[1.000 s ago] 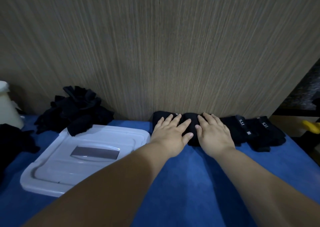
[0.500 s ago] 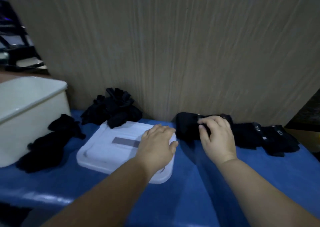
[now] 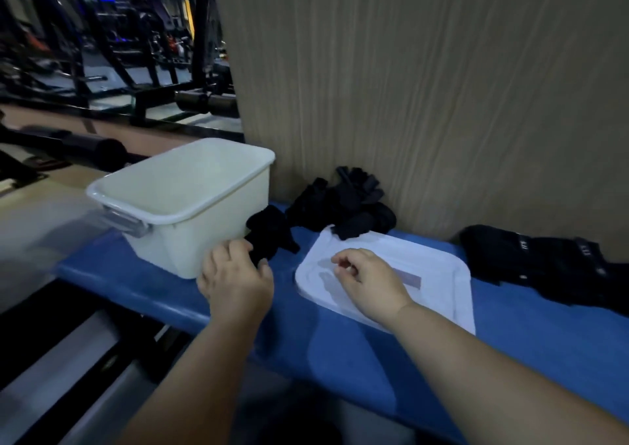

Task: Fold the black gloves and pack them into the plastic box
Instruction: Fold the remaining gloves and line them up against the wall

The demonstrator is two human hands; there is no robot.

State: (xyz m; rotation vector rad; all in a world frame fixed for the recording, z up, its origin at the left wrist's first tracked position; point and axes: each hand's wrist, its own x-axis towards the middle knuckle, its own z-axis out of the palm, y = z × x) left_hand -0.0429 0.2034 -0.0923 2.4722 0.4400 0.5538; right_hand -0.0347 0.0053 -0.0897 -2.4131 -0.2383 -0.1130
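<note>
Left hand, lower centre of the frame, has its fingers curled and pinched onto a loose black glove lying on the blue surface, just right of the plastic box. The glove touches the box's near right corner; the fingertips are buried in the fabric, grip closed on it. Right hand, centre frame, hovers over the white lid with fingers loosely curled, thumb and forefinger almost meeting, nothing between them; whether it touches the lid I cannot tell.

Counting: one box, open-topped, left of centre, with one grey latch showing. One lid, flat on the surface. One heap of crumpled black gloves against the wood-grain panel, its near edge overlapping the lid's far corner; too tangled to number. At the right edge, a row of folded gloves with pale labels, count unclear.
</note>
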